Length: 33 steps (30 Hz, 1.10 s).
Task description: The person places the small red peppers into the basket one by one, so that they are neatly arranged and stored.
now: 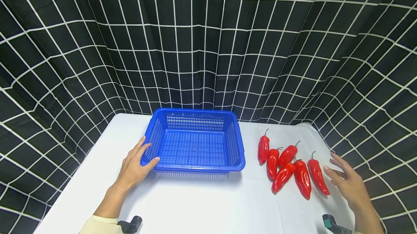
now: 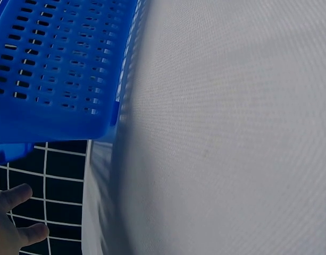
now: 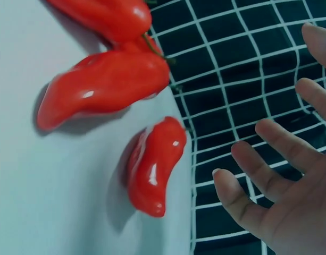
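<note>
A blue plastic basket (image 1: 193, 169) with slotted walls sits on the white table, nothing inside it. My left hand (image 1: 134, 165) is at its left front corner, fingers spread along the outer side and the thumb by the front rim. In the left wrist view, fingertips (image 2: 34, 234) show just below the basket's wall (image 2: 56, 119). Several glossy red chili peppers (image 1: 282, 177) with green stems lie in a loose group right of the basket. Beside the rightmost pepper (image 1: 318, 177) my right hand (image 1: 350, 181) hovers with fingers apart and holds nothing; the right wrist view shows its open palm.
A white cloth (image 1: 208, 205) covers the table. Black curtains (image 1: 202, 46) with a white grid hang close behind it and on both sides. A dark wrist device (image 1: 130, 224) sits on the left wrist, another (image 1: 335, 225) on the right.
</note>
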Each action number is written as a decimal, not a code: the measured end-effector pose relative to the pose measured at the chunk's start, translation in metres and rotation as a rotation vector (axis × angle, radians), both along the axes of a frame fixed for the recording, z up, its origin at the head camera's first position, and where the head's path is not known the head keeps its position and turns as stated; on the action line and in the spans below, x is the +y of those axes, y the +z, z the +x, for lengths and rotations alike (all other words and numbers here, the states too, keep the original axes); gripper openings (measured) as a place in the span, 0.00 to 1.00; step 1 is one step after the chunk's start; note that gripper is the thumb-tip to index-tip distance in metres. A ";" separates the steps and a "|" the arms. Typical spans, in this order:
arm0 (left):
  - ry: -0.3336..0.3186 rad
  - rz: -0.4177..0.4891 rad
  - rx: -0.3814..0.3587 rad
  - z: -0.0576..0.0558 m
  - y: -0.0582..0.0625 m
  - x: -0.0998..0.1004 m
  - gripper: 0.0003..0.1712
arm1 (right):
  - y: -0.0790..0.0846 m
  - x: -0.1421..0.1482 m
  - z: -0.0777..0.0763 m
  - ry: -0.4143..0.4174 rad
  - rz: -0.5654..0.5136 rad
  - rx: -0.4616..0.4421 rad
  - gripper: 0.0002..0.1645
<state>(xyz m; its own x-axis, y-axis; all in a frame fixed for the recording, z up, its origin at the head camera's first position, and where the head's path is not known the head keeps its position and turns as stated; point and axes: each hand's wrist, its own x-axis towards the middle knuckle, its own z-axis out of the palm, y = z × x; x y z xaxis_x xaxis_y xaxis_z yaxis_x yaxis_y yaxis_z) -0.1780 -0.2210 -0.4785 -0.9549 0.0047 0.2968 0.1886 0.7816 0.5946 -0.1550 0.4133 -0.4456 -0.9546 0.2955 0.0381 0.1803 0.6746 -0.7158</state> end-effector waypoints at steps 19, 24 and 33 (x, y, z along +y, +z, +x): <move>-0.011 0.006 0.004 0.001 0.001 0.000 0.41 | -0.040 0.027 -0.023 -0.034 -0.058 -0.244 0.53; -0.011 0.007 0.008 0.001 0.001 -0.001 0.41 | -0.046 0.027 -0.027 -0.008 -0.056 -0.214 0.51; -0.010 0.012 0.024 0.000 -0.001 -0.001 0.41 | -0.050 0.025 -0.031 0.012 -0.005 -0.240 0.50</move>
<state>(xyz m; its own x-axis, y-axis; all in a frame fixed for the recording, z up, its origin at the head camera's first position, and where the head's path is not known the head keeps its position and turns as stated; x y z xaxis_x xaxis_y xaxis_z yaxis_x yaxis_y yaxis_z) -0.1778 -0.2215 -0.4798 -0.9476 0.0107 0.3193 0.2107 0.7723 0.5993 -0.1856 0.4384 -0.4960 -0.9396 0.2836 -0.1917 0.3376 0.6745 -0.6566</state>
